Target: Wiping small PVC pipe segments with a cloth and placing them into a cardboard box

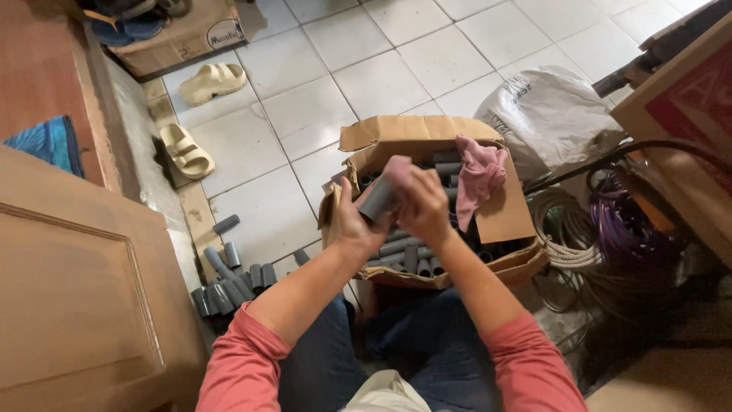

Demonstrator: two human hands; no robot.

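My left hand [352, 221] grips a short grey pipe piece [377, 200] from below, above an open cardboard box [499, 221]. My right hand [424, 206] presses a pink cloth [397, 169] against the pipe's upper end. Inside the box lie several more grey pipe pieces [408, 255]. A second pink rag [478, 174] hangs over the box's far right flap.
A row of grey pipe pieces [229, 286] lies on the tile floor to my left beside a wooden door [76, 297]. Cream slippers [185, 151] sit farther off. A white plastic bag [545, 114] and coiled cables [602, 229] crowd the right side.
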